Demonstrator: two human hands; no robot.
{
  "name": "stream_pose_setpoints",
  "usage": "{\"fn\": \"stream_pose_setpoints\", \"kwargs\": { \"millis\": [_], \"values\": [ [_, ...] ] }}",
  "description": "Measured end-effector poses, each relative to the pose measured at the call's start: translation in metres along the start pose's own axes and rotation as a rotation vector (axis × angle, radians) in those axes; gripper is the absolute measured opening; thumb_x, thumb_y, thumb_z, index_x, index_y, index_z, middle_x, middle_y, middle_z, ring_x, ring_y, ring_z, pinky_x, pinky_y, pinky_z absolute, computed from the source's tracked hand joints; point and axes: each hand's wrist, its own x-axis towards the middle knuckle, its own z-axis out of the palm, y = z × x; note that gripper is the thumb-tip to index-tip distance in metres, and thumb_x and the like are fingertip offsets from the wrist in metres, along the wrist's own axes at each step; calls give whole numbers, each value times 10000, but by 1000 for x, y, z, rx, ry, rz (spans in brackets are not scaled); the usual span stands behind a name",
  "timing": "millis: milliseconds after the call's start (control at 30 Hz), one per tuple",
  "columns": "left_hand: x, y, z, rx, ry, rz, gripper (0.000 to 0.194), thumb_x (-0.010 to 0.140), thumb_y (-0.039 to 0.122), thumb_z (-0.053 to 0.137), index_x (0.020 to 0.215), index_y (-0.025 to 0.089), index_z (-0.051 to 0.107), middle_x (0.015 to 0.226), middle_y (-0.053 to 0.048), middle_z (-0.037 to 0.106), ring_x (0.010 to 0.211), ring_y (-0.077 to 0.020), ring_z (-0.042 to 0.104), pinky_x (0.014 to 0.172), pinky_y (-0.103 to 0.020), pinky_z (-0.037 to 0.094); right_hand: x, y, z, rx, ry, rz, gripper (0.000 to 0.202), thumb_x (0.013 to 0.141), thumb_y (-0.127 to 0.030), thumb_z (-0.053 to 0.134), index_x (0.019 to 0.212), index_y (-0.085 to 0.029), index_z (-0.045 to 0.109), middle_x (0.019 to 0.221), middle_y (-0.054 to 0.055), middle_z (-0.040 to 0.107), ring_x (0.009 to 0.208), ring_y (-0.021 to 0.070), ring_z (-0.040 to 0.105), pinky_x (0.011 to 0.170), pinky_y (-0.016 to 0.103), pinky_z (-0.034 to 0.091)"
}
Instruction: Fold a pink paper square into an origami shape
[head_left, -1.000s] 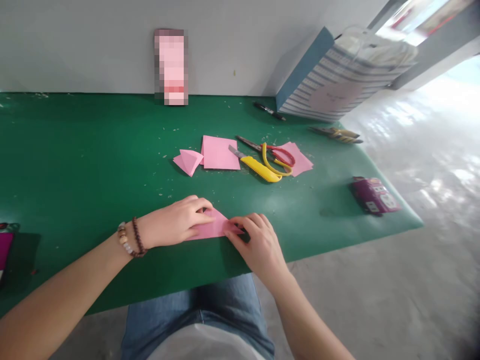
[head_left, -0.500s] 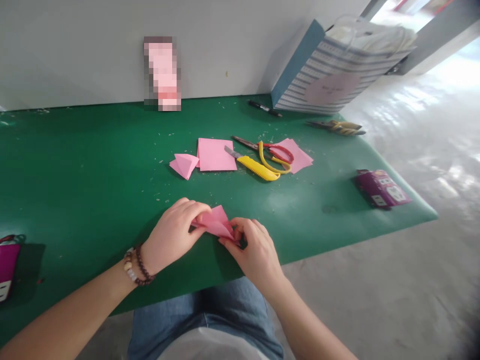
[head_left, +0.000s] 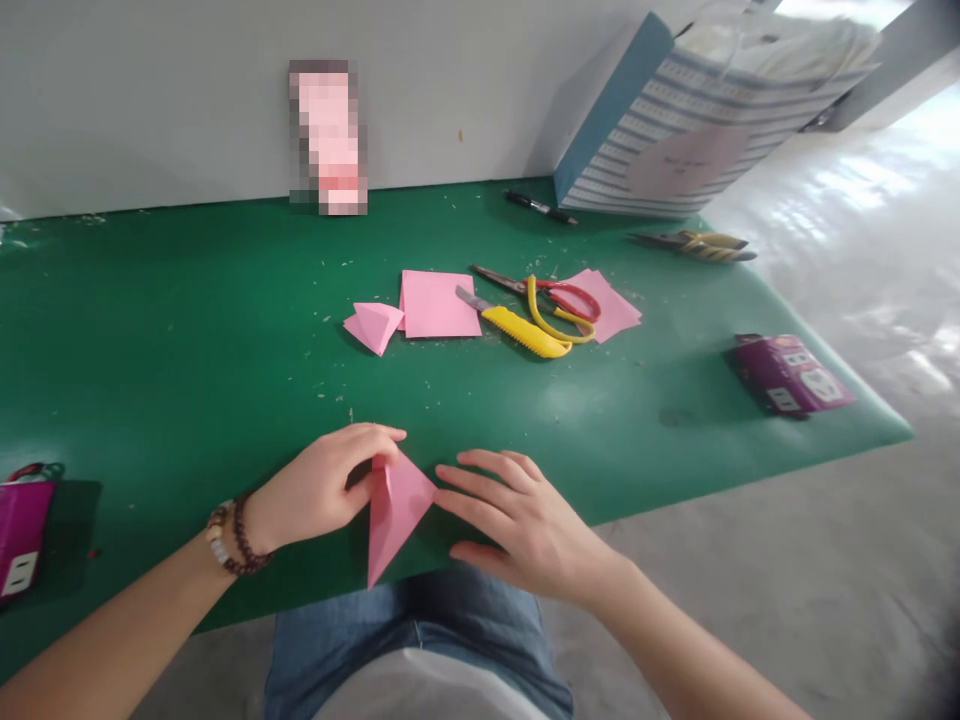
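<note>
Head view: I see left hand (head_left: 319, 487) pinching pink paper (head_left: 403, 505), right hand (head_left: 529, 525) spread, perhaps touching; a nudge could skew it.

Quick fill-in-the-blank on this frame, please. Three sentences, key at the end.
1. The left hand holds folded paper coloured ____.
2. The utility knife beside the scissors is mostly ____ in colour.
3. The pen lies on a ____ tabletop.

Missing words: pink; yellow; green.
</note>
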Motion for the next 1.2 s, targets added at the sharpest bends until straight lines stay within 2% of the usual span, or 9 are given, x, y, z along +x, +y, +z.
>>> {"fn": "stream_pose_setpoints", "kwargs": {
  "millis": [100, 200, 300, 500, 667, 833, 933, 1033, 1200],
  "values": [
    [-6, 2, 2, 60, -25, 91, 391, 790, -43, 454, 1026, 215, 628, 1117, -33, 672, 1235, -174, 553, 1028, -334, 486, 1, -8, 12, 3, 70, -26, 303, 940, -398, 558, 1180, -228, 632, 1244, 74, 669, 1178, 237, 534, 938, 396, 409],
    [-10, 5, 6, 101, 143, 123, 306, 807, -37, 468, 918, 189, 643, 1043, -49, 678, 1192, -180, 582, 1013, -329, 502, 5, -13, 20, 31, 125, -26, 366, 920, -424, 582, 1208, -200, 609, 1248, 86, 666, 1193, 244, 529, 962, 403, 403],
    [-10, 7, 12, 145, 301, 112, 237, 818, -3, 509, 921, 168, 638, 1085, -72, 694, 1127, -184, 625, 1022, -350, 509, 9, -7, 20, 47, 195, 2, 309, 929, -283, 582, 1218, -174, 592, 1215, 75, 686, 1201, 231, 531, 983, 393, 397],
    [-13, 3, 23, 398, 233, 244, 293, 843, -8, 443, 978, 135, 660, 1057, -80, 730, 1079, -196, 660, 1027, -383, 516, 9, 21, 8, 11, 187, -19, 196, 944, -116, 506, 1037, -193, 660, 1114, 36, 729, 1184, 227, 569, 951, 377, 448],
    [-11, 9, 27, 376, 212, 153, 134, 916, 167, 532, 871, 134, 654, 1013, -91, 722, 1039, -213, 663, 964, -368, 543, 17, 27, 6, 139, 159, 2, 146, 936, -229, 574, 1051, -188, 656, 1037, 61, 737, 1049, 219, 633, 875, 361, 518],
    [3, 18, 24, 390, 242, -45, 163, 931, 205, 533, 787, 170, 599, 780, -39, 669, 788, -196, 644, 725, -345, 552, 37, 25, 11, 221, 216, 269, 78, 937, -236, 566, 905, -193, 623, 765, 23, 689, 731, 159, 639, 677, 277, 530],
    [8, 15, 21, 378, 232, -186, 120, 935, 274, 545, 978, 177, 600, 854, -47, 672, 798, -212, 629, 666, -335, 527, 46, 27, 15, 169, 251, 389, 119, 926, -218, 550, 1036, -191, 585, 704, -5, 654, 664, 158, 628, 627, 273, 517],
    [8, 6, 20, 327, 258, -191, 255, 944, 309, 551, 1164, 181, 543, 1006, -59, 682, 887, -207, 629, 743, -324, 525, 51, 29, 19, 156, 249, 378, 115, 934, -214, 526, 1030, -207, 587, 725, -1, 664, 665, 155, 621, 630, 272, 515],
    [4, -1, 21, 301, 228, -136, 229, 963, 265, 524, 1176, 192, 565, 914, -42, 644, 863, -198, 570, 787, -336, 505, 56, 29, 20, 125, 247, 245, 147, 933, -140, 513, 913, -204, 645, 788, 40, 688, 709, 163, 606, 666, 291, 521]
  ]
}}
